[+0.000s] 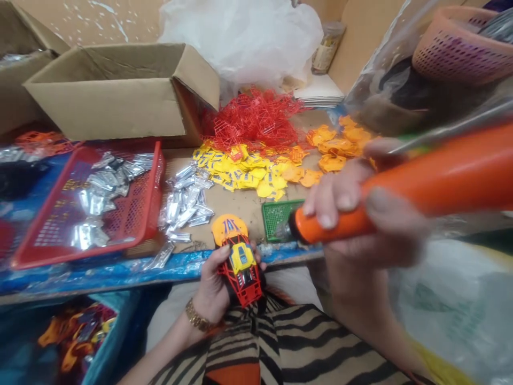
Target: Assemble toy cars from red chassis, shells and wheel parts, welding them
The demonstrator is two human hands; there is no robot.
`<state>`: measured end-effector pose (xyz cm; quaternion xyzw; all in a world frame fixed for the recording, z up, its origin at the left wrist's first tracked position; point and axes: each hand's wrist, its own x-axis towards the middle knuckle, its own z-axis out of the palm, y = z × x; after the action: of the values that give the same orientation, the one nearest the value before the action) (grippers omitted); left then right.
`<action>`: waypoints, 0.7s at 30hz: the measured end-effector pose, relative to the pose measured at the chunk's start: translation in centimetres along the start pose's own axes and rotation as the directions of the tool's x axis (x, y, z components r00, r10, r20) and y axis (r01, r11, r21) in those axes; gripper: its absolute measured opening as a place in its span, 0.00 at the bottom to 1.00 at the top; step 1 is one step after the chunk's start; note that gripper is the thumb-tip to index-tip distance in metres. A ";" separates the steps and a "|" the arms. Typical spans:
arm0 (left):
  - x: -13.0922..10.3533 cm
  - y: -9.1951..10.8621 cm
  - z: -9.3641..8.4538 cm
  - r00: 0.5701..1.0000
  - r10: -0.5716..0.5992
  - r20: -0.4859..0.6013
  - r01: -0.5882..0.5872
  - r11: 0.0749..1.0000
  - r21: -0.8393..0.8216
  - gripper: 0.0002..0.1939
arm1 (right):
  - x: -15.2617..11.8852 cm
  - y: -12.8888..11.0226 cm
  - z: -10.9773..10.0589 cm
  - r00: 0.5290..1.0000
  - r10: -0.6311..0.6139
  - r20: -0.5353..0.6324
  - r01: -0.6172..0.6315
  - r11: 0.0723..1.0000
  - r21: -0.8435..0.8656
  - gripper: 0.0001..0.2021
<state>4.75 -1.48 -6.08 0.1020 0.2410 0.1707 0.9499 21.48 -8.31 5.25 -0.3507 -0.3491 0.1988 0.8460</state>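
My left hand (215, 289) is closed around a toy car (243, 262) above my lap. The car has a red cage frame, a yellow roof panel and an orange front piece with blue marks. My right hand (360, 214), blurred, wraps round an orange electric screwdriver (433, 182) with a black collar at its tip end. The tool points left, its tip over a small green tray (276, 214) and apart from the car. Yellow panels (244, 168), orange parts (340, 141) and red frames (260, 120) lie in heaps beyond.
Silver pieces (186, 200) are piled beside a red basket (154, 214) holding more of them. A cardboard box (116, 107) stands behind, near a white plastic bag (244, 37). A pink basket (460, 48) is at upper right. Toy parts fill a blue bag (124, 321) below the table edge.
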 end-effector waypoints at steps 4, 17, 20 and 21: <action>0.0 -0.1 -0.1 0.993 0.039 -0.114 -0.039 0.999 -0.003 0.13 | -0.8 -0.6 2.3 0.993 0.091 0.074 -0.098 0.990 0.097 0.11; 0.1 0.1 1.3 0.959 0.144 -0.244 -0.180 0.975 -0.131 0.13 | -1.8 1.0 3.1 0.977 0.106 0.187 -0.121 0.990 0.073 0.13; 0.2 0.0 1.5 0.963 0.148 -0.225 -0.180 0.975 -0.128 0.13 | -1.9 1.2 3.2 0.977 0.110 0.185 -0.123 0.990 0.062 0.14; 0.3 0.0 1.5 0.965 0.144 -0.220 -0.174 0.977 -0.125 0.13 | -2.0 1.3 3.2 0.978 0.115 0.175 -0.126 0.991 0.050 0.15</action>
<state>5.73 -1.56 -4.89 0.0338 0.3181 0.2731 0.9072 17.64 -7.17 5.00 -0.3267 -0.3926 0.2897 0.8094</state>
